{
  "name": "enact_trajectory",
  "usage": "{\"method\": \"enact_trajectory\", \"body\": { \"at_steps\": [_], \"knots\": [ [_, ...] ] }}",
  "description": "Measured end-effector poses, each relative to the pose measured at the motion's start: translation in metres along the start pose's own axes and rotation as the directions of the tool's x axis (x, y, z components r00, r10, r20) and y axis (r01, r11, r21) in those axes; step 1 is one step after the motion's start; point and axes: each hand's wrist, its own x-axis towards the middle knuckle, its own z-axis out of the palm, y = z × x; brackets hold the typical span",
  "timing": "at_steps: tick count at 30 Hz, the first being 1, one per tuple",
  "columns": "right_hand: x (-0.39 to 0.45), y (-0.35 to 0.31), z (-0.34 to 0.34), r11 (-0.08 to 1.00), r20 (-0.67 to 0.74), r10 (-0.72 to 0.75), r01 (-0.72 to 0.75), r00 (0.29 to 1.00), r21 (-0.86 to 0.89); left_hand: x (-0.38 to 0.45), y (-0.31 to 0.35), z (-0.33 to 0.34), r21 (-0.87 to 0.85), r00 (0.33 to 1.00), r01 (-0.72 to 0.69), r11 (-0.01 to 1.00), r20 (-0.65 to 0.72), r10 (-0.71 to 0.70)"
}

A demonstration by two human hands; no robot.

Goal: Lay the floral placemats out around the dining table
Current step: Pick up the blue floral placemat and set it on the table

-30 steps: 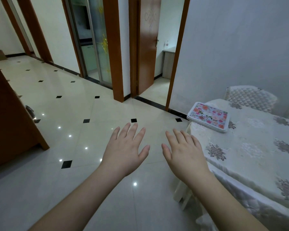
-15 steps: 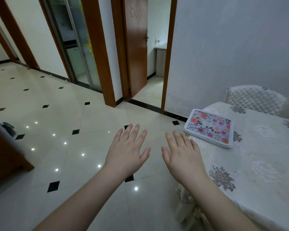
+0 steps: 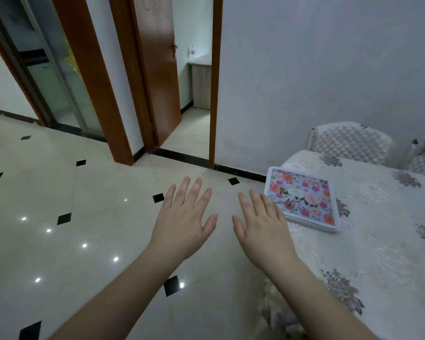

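A stack of floral placemats, white-edged with pink and orange flowers on pale blue, lies on the near left corner of the dining table, which wears a white embroidered cloth. My right hand is stretched out flat, palm down, with its fingertips just in front of the stack's left edge; whether it touches is unclear. Further left, over the floor, my left hand hovers flat with spread fingers. Neither hand holds anything.
Two quilted white chair backs stand at the table's far side against the grey wall. To the left lies a glossy tiled floor with black diamonds. An open wooden door and a glass sliding door are at the back.
The view has come closer to the table and turned right. The placemat stack now sits right beside my right hand's fingertips. Both hands keep the same flat, spread pose.
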Motion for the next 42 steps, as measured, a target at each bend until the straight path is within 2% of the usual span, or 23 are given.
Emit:
{"method": "enact_trajectory", "body": {
  "at_steps": [6,11,20,25,28,33,42],
  "knots": [
    [0.052,-0.008,0.018,0.989,0.023,0.145,-0.144,0.989,-0.038,0.061,-0.037,0.023,-0.071,0.995,-0.096,0.993,0.002,0.096],
    [0.079,0.007,0.031,0.966,0.018,0.255,-0.254,0.967,-0.042,0.106,-0.033,0.035,-0.120,0.976,-0.212,0.970,0.030,0.217],
    [0.137,0.082,0.057,0.899,-0.065,0.434,-0.437,0.899,-0.034,0.212,0.020,0.080,-0.138,0.931,-0.362,0.922,0.003,0.366],
    [0.168,0.130,0.071,0.878,0.000,0.479,-0.479,0.878,0.001,0.276,0.056,0.099,-0.067,0.906,-0.419,0.906,0.043,0.422],
    [0.181,0.153,0.078,0.861,-0.020,0.508,-0.508,0.861,0.024,0.307,0.079,0.110,-0.034,0.890,-0.454,0.890,0.026,0.455],
    [0.192,0.186,0.091,0.821,-0.010,0.571,-0.570,0.821,0.037,0.340,0.111,0.133,-0.074,0.839,-0.541,0.838,0.031,0.544],
    [0.222,0.218,0.120,0.742,-0.014,0.670,-0.670,0.742,-0.007,0.406,0.150,0.168,-0.191,0.703,-0.703,0.685,-0.037,0.710]
  ]
}}
